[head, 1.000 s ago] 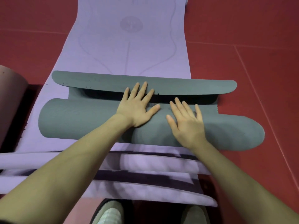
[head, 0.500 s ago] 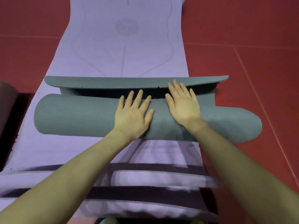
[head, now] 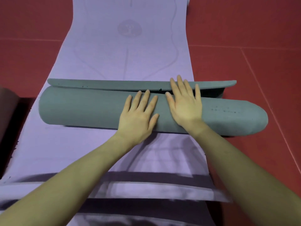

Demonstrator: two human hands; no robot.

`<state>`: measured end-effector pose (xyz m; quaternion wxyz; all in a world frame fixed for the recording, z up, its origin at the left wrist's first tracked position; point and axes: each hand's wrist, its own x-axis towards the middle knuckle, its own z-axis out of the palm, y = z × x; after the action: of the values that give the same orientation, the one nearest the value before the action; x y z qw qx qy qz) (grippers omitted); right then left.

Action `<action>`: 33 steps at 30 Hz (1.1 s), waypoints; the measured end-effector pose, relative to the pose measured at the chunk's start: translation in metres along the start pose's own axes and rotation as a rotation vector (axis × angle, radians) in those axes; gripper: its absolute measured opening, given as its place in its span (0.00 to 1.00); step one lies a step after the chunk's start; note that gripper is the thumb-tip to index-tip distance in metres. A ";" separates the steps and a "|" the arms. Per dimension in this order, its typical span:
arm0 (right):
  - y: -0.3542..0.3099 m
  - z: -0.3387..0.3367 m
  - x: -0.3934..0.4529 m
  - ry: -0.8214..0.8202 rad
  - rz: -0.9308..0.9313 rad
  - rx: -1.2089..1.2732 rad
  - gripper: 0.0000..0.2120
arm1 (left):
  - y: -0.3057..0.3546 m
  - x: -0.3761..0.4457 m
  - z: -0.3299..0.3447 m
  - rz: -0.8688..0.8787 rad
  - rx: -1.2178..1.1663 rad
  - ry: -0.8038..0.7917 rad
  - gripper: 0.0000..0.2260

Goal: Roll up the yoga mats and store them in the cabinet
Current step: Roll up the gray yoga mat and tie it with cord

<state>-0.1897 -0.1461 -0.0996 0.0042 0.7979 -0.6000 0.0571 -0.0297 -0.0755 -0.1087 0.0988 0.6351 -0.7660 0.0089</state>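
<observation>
Glossy red floor (head: 244, 30) with thin pale seam lines, dark brownish shape (head: 6, 111) at left edge

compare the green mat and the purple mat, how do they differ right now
The green mat is almost fully rolled into a thick tube; the purple mat lies mostly flat. The green mat sits on top, crosswise; the purple mat runs lengthwise beneath it. Both hands, left hand and right hand, press flat on the green mat, not the purple. Both are foam mats.

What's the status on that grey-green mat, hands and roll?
Left hand and right hand flat on the grey-green mat, no grip. Nearly rolled, last flap loose. Lies on the purple mat; nothing blocking.
</observation>
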 end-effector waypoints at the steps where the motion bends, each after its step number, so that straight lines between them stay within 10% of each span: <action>1: 0.000 -0.003 0.006 -0.002 0.017 0.005 0.25 | -0.001 -0.001 0.001 0.007 0.015 0.004 0.25; 9: 0.005 0.012 -0.039 0.266 -0.109 0.151 0.22 | -0.016 0.045 -0.008 -0.019 -0.011 -0.166 0.32; 16: 0.024 0.000 -0.013 -0.011 -0.187 0.116 0.39 | -0.018 0.034 -0.001 0.153 0.078 0.034 0.25; 22: 0.029 -0.006 0.008 -0.153 -0.188 -0.125 0.61 | -0.028 0.051 -0.006 0.108 0.135 -0.146 0.40; 26: 0.026 -0.004 0.018 -0.154 -0.180 -0.230 0.61 | -0.032 0.068 -0.004 0.114 0.226 -0.214 0.57; 33: 0.028 -0.005 0.026 -0.121 -0.191 -0.184 0.56 | -0.040 0.076 0.001 0.212 0.247 -0.107 0.56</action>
<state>-0.2102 -0.1785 -0.0944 0.0465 0.8496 -0.5232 -0.0469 -0.0039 -0.1573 -0.1017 -0.0223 0.5577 -0.8259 0.0794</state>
